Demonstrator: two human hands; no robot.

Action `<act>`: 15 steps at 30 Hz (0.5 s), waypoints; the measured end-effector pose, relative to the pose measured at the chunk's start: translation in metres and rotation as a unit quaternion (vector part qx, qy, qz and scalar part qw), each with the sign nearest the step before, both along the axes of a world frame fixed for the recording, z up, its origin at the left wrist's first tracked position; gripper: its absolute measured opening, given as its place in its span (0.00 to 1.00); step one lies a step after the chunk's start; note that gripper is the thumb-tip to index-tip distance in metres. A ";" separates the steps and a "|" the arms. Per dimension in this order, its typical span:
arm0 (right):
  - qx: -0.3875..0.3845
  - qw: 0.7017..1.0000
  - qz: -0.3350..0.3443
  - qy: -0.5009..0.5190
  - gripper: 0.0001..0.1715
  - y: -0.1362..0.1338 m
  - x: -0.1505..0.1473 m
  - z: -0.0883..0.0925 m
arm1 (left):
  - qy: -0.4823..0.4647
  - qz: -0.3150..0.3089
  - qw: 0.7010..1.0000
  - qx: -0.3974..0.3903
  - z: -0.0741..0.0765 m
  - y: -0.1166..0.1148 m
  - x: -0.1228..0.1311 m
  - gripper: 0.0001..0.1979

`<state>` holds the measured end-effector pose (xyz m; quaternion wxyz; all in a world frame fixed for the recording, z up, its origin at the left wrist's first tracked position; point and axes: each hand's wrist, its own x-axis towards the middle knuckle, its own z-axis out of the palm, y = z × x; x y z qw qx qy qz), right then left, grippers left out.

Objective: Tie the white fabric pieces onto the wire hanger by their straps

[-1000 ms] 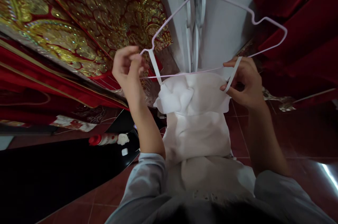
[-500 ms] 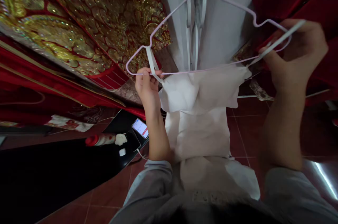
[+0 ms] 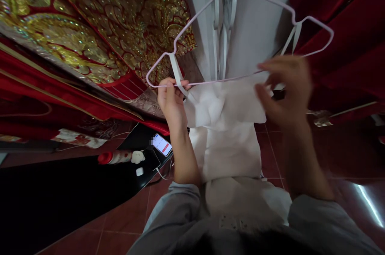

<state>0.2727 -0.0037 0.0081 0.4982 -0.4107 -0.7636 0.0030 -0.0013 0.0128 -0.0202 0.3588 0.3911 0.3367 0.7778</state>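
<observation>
A thin pale-pink clothes hanger (image 3: 202,17) spans the upper middle. My left hand (image 3: 173,96) is closed round the left part of its lower bar, beside a white strap. Straps sit in both notches: the left strap (image 3: 177,71) and the right strap (image 3: 292,39). From them hangs a white garment (image 3: 231,146), its top edge along the bar and its lower part down towards my lap. My right hand (image 3: 284,86), blurred, is beside the garment's upper right corner with thumb and forefinger apart. Nothing shows between them; its other fingers are partly hidden.
Red and gold sequinned clothing (image 3: 120,18) hangs at the left, dark red cloth (image 3: 345,54) at the right. A black table (image 3: 75,195) holds a lit phone (image 3: 162,145), a red-capped bottle (image 3: 114,158) and a small white case (image 3: 139,171). Red tiles (image 3: 120,223) cover the floor.
The right strap now lies in the hanger's right notch. My right hand has let go of it and moved down and left to the garment's corner. My left hand keeps its hold.
</observation>
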 end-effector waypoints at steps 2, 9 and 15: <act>-0.090 0.995 0.043 -0.028 0.22 -0.009 -0.019 -0.020 | 0.040 0.012 0.999 -0.007 -0.004 -0.008 0.001 0.14; -0.089 0.994 0.004 0.060 0.07 0.005 -0.033 -0.030 | 0.185 0.006 0.980 -0.068 0.016 -0.045 -0.010 0.10; -0.084 0.992 0.015 0.092 0.08 0.008 -0.032 -0.032 | 0.005 -0.020 0.998 0.055 0.057 -0.020 -0.030 0.10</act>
